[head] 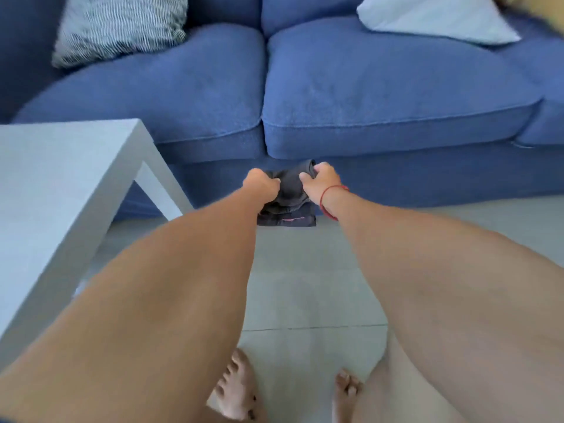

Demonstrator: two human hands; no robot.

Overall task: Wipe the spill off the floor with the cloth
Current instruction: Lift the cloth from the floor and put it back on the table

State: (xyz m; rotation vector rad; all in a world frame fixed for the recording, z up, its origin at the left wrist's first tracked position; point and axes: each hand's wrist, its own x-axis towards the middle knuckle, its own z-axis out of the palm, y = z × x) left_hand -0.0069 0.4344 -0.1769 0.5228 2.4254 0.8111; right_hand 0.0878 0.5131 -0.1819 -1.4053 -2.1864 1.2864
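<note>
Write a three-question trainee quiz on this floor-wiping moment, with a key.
1. True or false: both the left hand and the right hand grip the dark cloth.
2. Which wrist wears the red band? A) left B) right C) neither
3. Fill in: the cloth is bunched in front of the blue ____.

Key
1. True: each hand is closed on the cloth.
2. B: it circles the right wrist.
3. Sofa: it stands behind the cloth, with the pale table on the left. No spill shows on the tiled floor.
</note>
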